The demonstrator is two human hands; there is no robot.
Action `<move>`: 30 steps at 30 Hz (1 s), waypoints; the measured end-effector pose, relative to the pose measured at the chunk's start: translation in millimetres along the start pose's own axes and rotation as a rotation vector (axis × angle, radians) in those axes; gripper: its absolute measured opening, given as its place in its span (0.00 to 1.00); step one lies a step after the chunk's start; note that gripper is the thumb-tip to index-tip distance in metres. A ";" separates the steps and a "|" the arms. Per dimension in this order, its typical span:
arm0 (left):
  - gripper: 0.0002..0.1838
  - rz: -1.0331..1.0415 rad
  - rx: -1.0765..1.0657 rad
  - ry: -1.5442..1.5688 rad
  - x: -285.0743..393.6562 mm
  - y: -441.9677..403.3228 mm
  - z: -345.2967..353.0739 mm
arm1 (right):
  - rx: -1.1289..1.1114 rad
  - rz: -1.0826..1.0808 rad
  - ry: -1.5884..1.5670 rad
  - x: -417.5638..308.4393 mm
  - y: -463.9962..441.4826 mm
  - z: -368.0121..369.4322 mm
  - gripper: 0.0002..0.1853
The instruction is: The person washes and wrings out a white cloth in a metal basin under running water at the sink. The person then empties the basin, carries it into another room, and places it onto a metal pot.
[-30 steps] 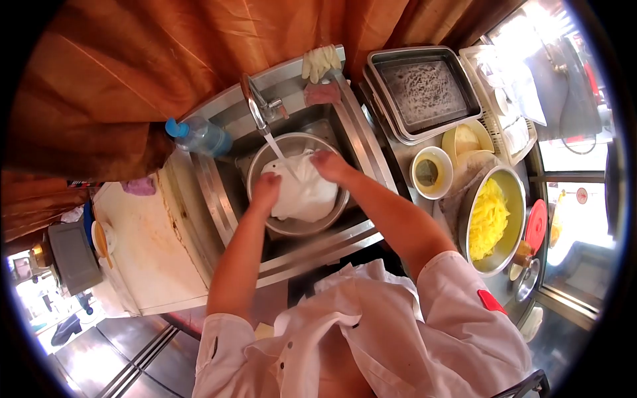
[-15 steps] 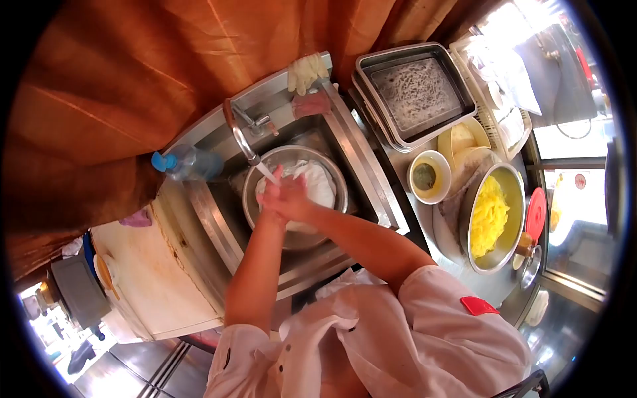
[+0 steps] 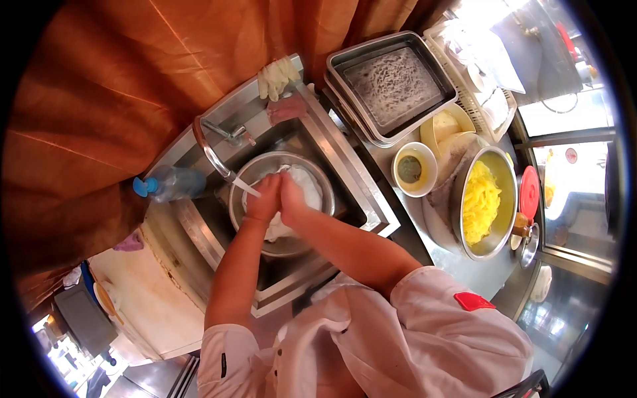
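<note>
My left hand [image 3: 265, 198] and my right hand [image 3: 291, 199] are pressed against each other, palms inward, with their fingers extended and slightly curled. I see nothing held between them, though the palms are hidden. Water from the faucet [image 3: 215, 159] runs down onto the left hand. Both hands are over a round metal bowl [image 3: 328, 189] standing in the steel sink [image 3: 345, 156]. Inside the bowl, partly covered by my hands, lies a white cloth [image 3: 306, 184].
A pump bottle [image 3: 179, 183] stands left of the sink. Pale gloves [image 3: 277, 77] and a pink cloth [image 3: 286, 109] lie on the back ledge. To the right are stacked metal trays [image 3: 398, 86], a small cup [image 3: 414, 169] and a bowl [image 3: 507, 219] of yellow shreds [image 3: 482, 202].
My hands have shifted from overlapping, with some fingers spread, to lying side by side against each other. The view has moved slightly, and the water keeps running.
</note>
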State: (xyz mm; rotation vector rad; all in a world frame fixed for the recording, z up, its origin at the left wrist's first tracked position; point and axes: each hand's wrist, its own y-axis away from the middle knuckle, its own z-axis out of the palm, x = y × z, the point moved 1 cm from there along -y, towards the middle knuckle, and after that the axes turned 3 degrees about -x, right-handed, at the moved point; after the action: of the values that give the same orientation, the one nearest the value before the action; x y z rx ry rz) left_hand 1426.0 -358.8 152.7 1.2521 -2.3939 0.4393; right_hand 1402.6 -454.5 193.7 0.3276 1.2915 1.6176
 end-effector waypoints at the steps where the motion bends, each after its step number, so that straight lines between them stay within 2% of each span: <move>1: 0.09 -0.199 0.032 0.053 -3.5 -2.1 3.5 | 0.001 -0.002 -0.004 -1.5 6.9 1.6 0.22; 2: 0.09 -0.396 0.063 0.104 -3.4 -5.8 1.2 | -0.159 0.056 -0.103 -0.8 10.4 4.2 0.26; 3: 0.09 -0.389 0.060 0.102 -2.7 -8.0 -3.3 | -0.320 0.112 -0.202 -0.9 13.9 7.3 0.29; 5: 0.13 -0.941 0.215 1.452 -2.1 -2.6 -13.5 | -0.362 0.102 -0.282 4.3 19.1 14.1 0.31; 6: 0.13 -0.941 0.208 1.445 4.2 2.4 -17.7 | -0.405 0.097 -0.353 8.6 19.1 19.3 0.34; 8: 0.21 -0.721 0.579 2.155 25.6 14.0 -24.6 | -0.381 0.163 -0.438 15.0 10.9 36.2 0.32; 10: 0.25 -0.688 0.555 2.099 72.0 15.3 -55.2 | -0.354 0.233 -0.525 23.2 -0.7 50.0 0.30; 11: 0.29 -0.649 0.541 2.054 85.5 17.3 -64.7 | -0.382 0.163 -0.368 27.6 -12.2 53.3 0.27; 12: 0.29 -0.647 0.537 2.049 78.5 28.1 -55.6 | -0.408 0.092 -0.208 33.8 -25.7 57.0 0.24; 13: 0.32 -0.788 0.447 1.983 64.9 42.8 -37.5 | -0.410 0.092 -0.212 49.8 -53.0 57.8 0.24; 15: 0.35 -0.927 0.356 1.911 55.9 52.8 -33.5 | -0.132 -0.443 1.102 81.3 -106.8 51.7 0.20; 16: 0.31 -0.634 0.293 1.887 59.1 51.2 -43.6 | -0.131 -0.443 1.105 81.5 -95.4 42.9 0.20; 17: 0.28 -0.342 0.236 1.843 59.7 48.7 -50.4 | -0.268 -0.682 1.033 75.3 -70.4 29.1 0.18; 18: 0.28 -0.333 0.245 1.848 50.6 43.1 -48.7 | -0.410 -0.920 0.948 66.8 -47.7 19.7 0.16; 19: 0.28 -0.592 0.361 1.890 33.0 38.1 -39.2 | -0.412 -0.920 0.958 58.5 -30.9 15.6 0.16; 20: 0.29 -0.858 0.476 1.911 14.0 40.2 -29.7 | -0.486 -0.795 1.090 53.1 -15.4 13.4 0.15; 22: 0.27 -0.876 0.426 1.951 -16.4 48.9 -20.7 | -0.556 -0.664 1.219 45.7 17.4 6.6 0.14; 24: 0.30 -1.069 0.256 2.059 -22.7 46.4 -13.6 | -0.694 -0.959 1.010 41.1 45.5 -3.7 0.22; 25: 0.31 -1.135 0.196 2.091 -23.4 46.3 -9.8 | -0.692 -0.958 1.009 34.9 44.5 -6.9 0.22; 27: 0.29 -0.897 0.061 2.212 -21.8 45.8 -0.9 | -0.692 -0.962 1.276 18.0 35.5 -7.9 0.29; 28: 0.28 -0.775 -0.010 2.263 -20.4 45.1 3.3 | -0.687 -0.962 1.269 13.1 33.0 -5.9 0.29; 29: 0.27 -0.651 -0.086 2.308 -17.6 43.9 6.9 | -0.621 -0.928 1.418 11.1 29.5 -1.5 0.31; 30: 0.29 -0.746 0.207 2.202 6.7 40.1 -2.3 | -0.548 -0.890 1.566 10.8 26.9 4.0 0.33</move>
State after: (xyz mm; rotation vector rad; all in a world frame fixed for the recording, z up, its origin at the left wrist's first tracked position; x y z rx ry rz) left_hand 1389.6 -340.5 154.4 0.6522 -0.0376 0.9783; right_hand 1386.3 -441.5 214.3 -1.9103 1.5036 1.1585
